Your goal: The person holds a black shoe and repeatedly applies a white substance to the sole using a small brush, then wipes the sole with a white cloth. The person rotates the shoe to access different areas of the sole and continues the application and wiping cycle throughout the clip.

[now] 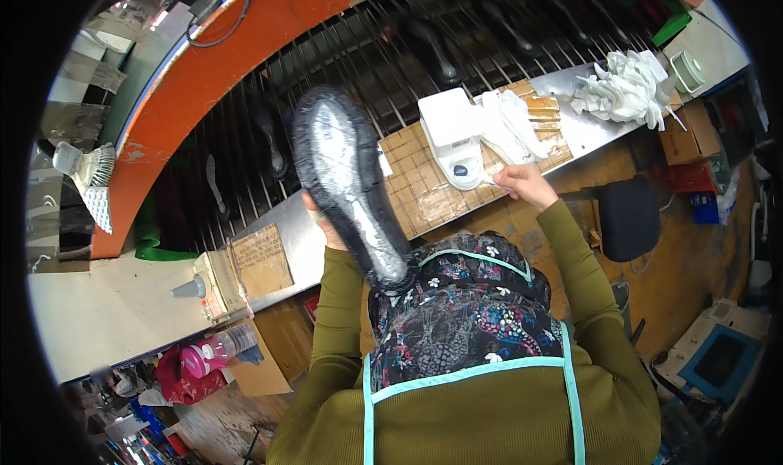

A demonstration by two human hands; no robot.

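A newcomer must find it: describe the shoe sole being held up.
Start at the curved orange rail above the dark wire rack. In front of it, the left hand raises the shoe sole. Unlike the black pieces on the rack, its face is shiny silver-grey with a rough black rim.

A shoe factory workshop: a curved orange-rimmed conveyor rack [245, 41] of metal rods carries dark shoe lasts [432, 49] past a steel bench [285, 245]. Beside the rack lie a brush [94, 171], white rags [624, 86] and a small scale [453, 139].
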